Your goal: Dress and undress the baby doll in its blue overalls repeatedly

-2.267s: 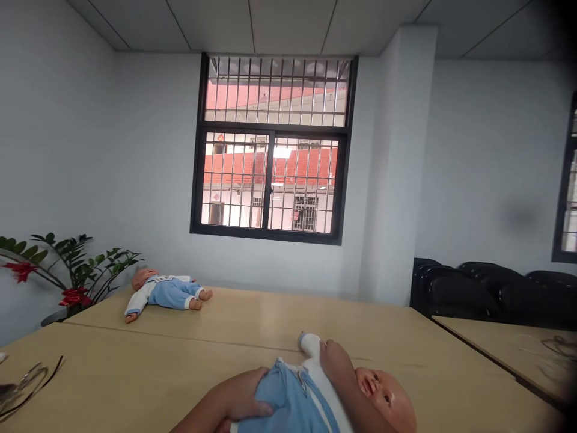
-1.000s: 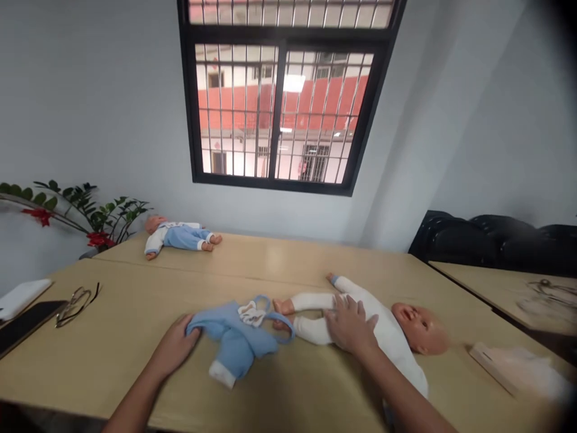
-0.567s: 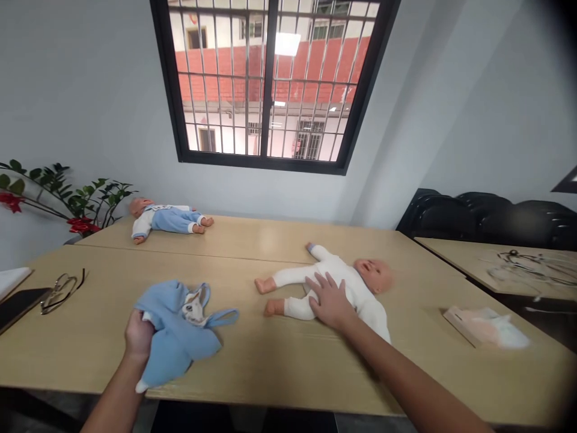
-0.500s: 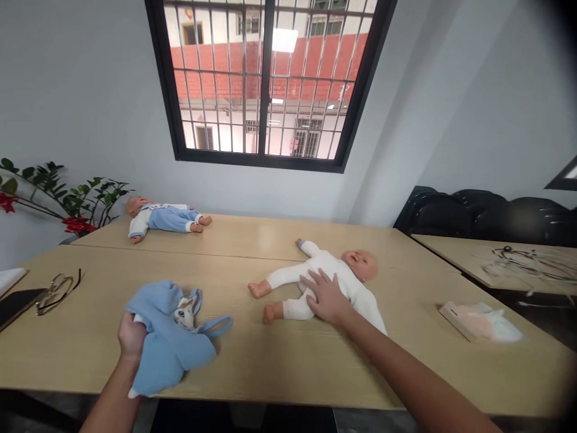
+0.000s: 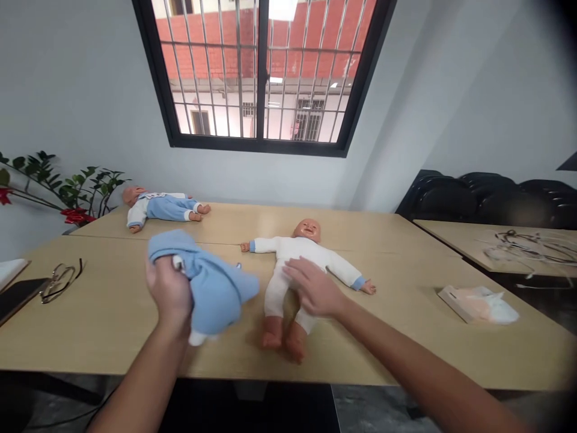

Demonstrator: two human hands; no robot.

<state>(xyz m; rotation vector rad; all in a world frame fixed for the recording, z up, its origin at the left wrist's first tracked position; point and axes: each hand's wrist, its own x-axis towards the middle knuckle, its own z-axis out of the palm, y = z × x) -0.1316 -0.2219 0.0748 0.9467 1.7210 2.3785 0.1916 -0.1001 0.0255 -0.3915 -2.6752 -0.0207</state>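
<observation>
My left hand (image 5: 170, 290) is closed on pale blue doll overalls (image 5: 214, 294), which hang bunched over the table left of the nearer doll. Their straps are mostly hidden in the folds. The baby doll (image 5: 300, 249) lies on its back in a white suit with blue cuffs, head toward the window, feet toward me and arms spread. My right hand (image 5: 318, 288) lies over its lower belly and hip with the fingers stretched out; whether it presses on the suit or hovers just above I cannot tell.
Another doll (image 5: 164, 206) in blue and white lies at the back left, beside a plant (image 5: 90, 189). Glasses (image 5: 61, 279) and a dark flat object (image 5: 20, 299) sit at the left edge. An open box (image 5: 478, 304) is at the right; cables (image 5: 536, 243) cover a side table.
The nearer doll has turned from lying sideways, head right, to head away and feet toward me. My left hand has brought the overalls up and to the right.
</observation>
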